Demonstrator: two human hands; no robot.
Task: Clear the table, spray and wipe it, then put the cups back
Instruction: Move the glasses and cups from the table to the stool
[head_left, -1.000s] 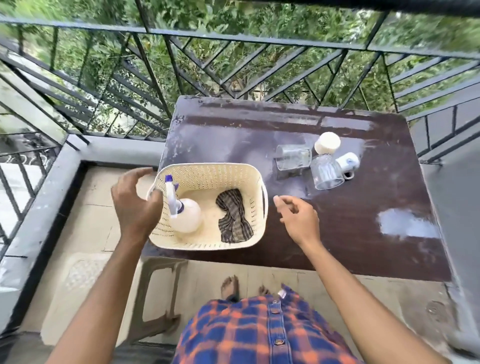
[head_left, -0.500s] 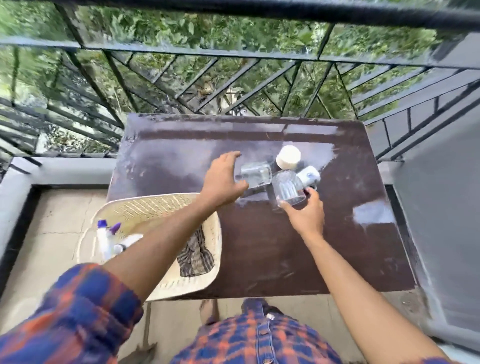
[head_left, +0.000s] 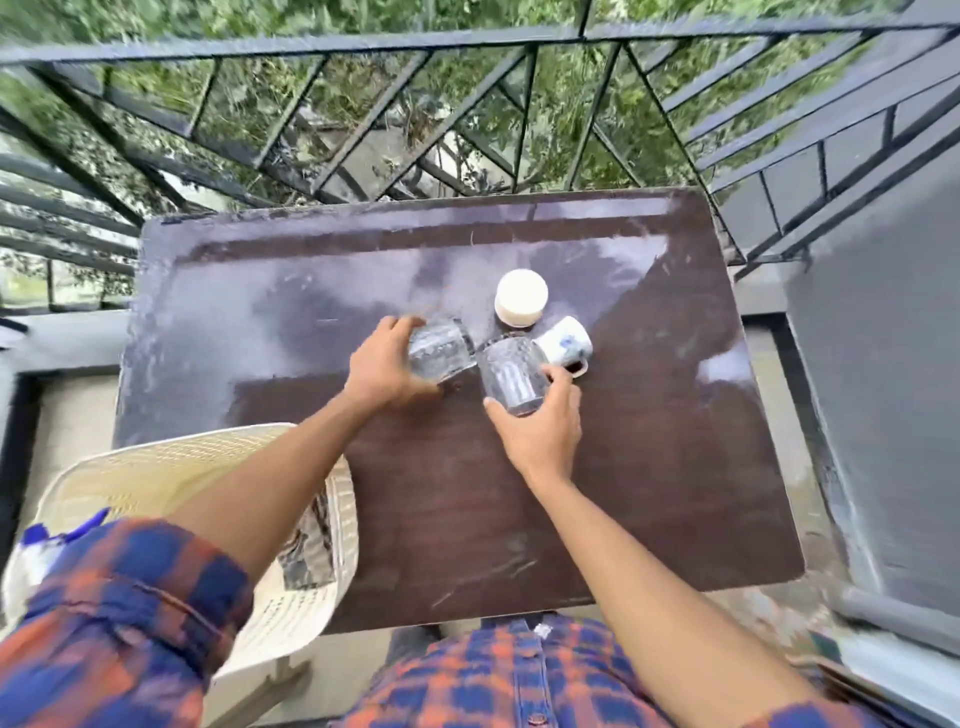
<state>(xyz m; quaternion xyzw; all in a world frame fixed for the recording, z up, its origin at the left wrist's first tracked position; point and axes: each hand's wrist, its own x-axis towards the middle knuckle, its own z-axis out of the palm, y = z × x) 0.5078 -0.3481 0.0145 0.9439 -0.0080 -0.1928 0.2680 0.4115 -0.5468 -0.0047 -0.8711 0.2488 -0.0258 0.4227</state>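
Observation:
On the dark brown table (head_left: 649, 467) several cups stand close together near the middle. My left hand (head_left: 382, 371) wraps around a clear glass (head_left: 441, 353) on the left of the group. My right hand (head_left: 540, 426) grips a second clear glass (head_left: 511, 376) from the near side. Behind them stands an upturned cream cup (head_left: 521, 297). A white mug with a blue pattern (head_left: 565, 343) lies tilted at the right. A cream plastic basket (head_left: 156, 467) sits at the table's near left corner, holding a checked cloth (head_left: 306, 551) and a blue-topped spray bottle (head_left: 47, 540), both largely hidden by my sleeve.
A black metal railing (head_left: 467, 104) runs right behind and beside the table, with greenery beyond. A grey wall (head_left: 883, 389) stands close on the right. The tabletop shows pale dusty smears on its far half.
Both hands left the basket area and reached forward to the cups. The left hand has closed on one glass and the right on the other. The camera has tilted further over the table.

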